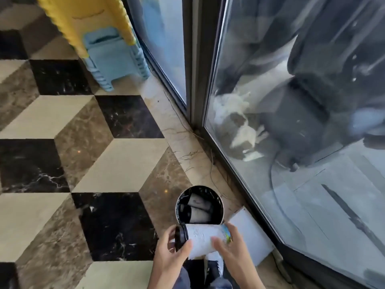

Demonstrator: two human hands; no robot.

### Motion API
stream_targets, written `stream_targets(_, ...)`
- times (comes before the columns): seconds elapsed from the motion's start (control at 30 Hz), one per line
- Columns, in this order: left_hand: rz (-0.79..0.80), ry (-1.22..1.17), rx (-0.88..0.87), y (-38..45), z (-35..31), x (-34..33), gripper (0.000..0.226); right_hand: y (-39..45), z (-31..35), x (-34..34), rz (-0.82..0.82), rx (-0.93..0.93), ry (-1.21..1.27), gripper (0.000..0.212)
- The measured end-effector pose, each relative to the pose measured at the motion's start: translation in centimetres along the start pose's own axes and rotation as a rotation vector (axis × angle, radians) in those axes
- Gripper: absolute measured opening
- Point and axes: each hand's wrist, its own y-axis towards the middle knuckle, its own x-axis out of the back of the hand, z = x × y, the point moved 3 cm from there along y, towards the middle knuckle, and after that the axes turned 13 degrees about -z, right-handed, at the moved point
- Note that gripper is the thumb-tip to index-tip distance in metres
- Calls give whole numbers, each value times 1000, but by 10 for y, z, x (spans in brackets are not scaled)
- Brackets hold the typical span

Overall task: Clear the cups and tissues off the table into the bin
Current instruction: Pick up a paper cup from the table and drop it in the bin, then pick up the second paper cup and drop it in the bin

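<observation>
A white paper cup (203, 236) with a black lid and a green-and-blue print at its base lies sideways in both my hands. My left hand (169, 255) grips the lid end, and my right hand (233, 247) holds the base end. The cup hovers just in front of a round black bin (220, 202) standing on the floor. Inside the bin lie other white cups (198, 207) against a dark liner. No table or tissues are in view.
Glass doors with dark frames (193, 80) run along the right. A white flat board (250, 236) leans beside the bin. Stacked blue stools (116, 57) under a yellow one (87, 19) stand at the back. My shoes (214, 265) are below the cup.
</observation>
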Motion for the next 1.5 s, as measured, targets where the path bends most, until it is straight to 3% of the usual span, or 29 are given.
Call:
stream_targets(0.33,-9,47,29,161,102,-91,38,158,-115,-95,-75,-151,28,74)
stream_targets(0.53,-26,84,44,198,117,-123,63,203,-138,-120,-137,-197,132,72)
stream_targets(0.87,14,61,-6,185,101,-119,64,196,-120,-111,-171,-193,199,72)
stream_targets(1.03,-14,16,-61,165,54,-92,67,172,-65,-84,-164,-128,252,66)
stream_targets(1.2,-31,-34,-179,119,-31,-50,66,124,33,-43,-146,74,215,69)
stream_targets(1.4,-67,-143,-399,20,-157,32,79,11,185,6,-132,387,155,92)
stream_targets(1.5,-133,-186,-519,-37,-210,79,72,-59,249,28,-115,524,163,91)
